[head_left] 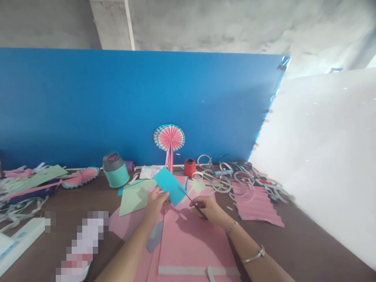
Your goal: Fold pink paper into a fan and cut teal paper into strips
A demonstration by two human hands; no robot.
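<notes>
"Brown table (308, 243), with a blue board (88, 109) standing behind it and a pink paper fan (169, 138) propped against the board?"
"Yes. Above the pink sheets (190, 239), the left hand (155, 200) pinches a blue card (169, 185) at its lower left edge."
"How does it lie?"
"Tilted, with its long axis running from upper left down to lower right, and one corner raised toward the board."
"And the right hand (210, 206)?"
"Closed around dark scissors (195, 205) — the blades slant up and left, tips at the card's right edge. A red thread spool (189, 167) and white strip loops (221, 182) lie beyond"
</notes>
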